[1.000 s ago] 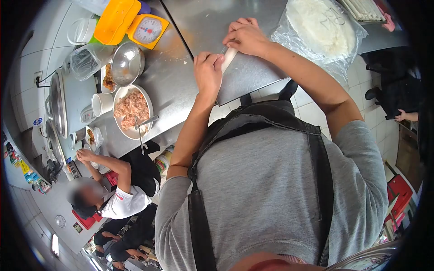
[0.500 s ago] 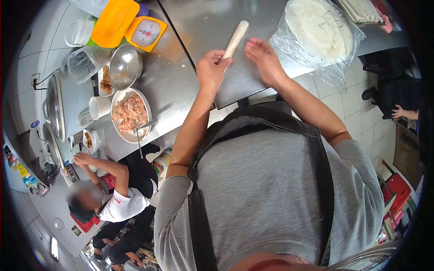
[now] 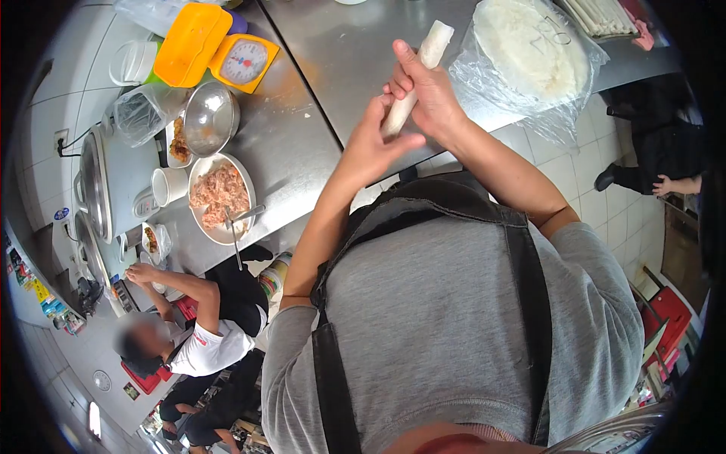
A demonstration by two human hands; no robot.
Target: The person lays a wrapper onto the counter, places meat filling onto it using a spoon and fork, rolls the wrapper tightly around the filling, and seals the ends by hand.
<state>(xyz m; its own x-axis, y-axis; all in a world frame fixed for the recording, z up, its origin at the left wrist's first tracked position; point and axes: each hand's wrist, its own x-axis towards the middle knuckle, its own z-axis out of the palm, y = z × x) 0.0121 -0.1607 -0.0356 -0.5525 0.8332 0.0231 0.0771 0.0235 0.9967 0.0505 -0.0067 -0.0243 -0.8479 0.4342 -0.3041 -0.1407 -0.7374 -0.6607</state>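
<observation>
A pale, smooth roll [image 3: 434,47], like a thin wrapper rolled into a cylinder, is held slantwise above the steel table. My right hand [image 3: 431,102] is closed round its middle, and the top end sticks out past the fingers. Below it, my left hand [image 3: 370,147] has its thumb spread away from the fingers. The roll's lower end lies between them, near the palm; whether it touches is hard to tell. To the right, a stack of thin white round sheets [image 3: 529,53] lies in a clear plastic bag.
On the left stand a bowl of minced meat [image 3: 219,189] with utensils, a metal bowl [image 3: 212,119], a yellow scale [image 3: 243,60] and an orange tub [image 3: 193,45]. Several white rolls [image 3: 597,17] lie at the upper right. A co-worker [image 3: 215,340] works at lower left.
My right hand has moved left and closed round the roll. My left hand has opened its pinch at the lower end, thumb now spread. The roll has shifted slightly right.
</observation>
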